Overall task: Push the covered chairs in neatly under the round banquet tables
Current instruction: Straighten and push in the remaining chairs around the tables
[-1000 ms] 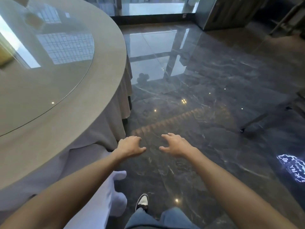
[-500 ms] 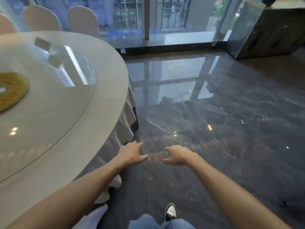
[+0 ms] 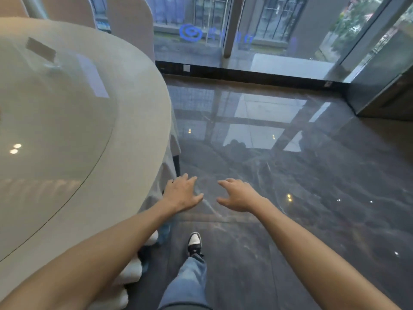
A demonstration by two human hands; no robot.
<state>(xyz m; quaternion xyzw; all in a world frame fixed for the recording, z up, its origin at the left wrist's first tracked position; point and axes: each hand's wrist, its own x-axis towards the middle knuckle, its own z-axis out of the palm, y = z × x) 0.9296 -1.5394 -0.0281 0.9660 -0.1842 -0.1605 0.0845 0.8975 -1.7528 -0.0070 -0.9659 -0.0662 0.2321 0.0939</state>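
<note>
While arms reach forward | hands: left [image 3: 182, 193], right [image 3: 240, 194] | fingers spread, empty

Two beige covered chairs [image 3: 131, 25] upright at far rim of round banquet table [image 3: 138, 121], backs showing above its cream cloth and glass top; table skirt hanging floorward.

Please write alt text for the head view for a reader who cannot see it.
Both hands, left and right, reach forward empty over a glossy dark floor beside a round table. Covered chairs stand at its far side by the windows.
</note>
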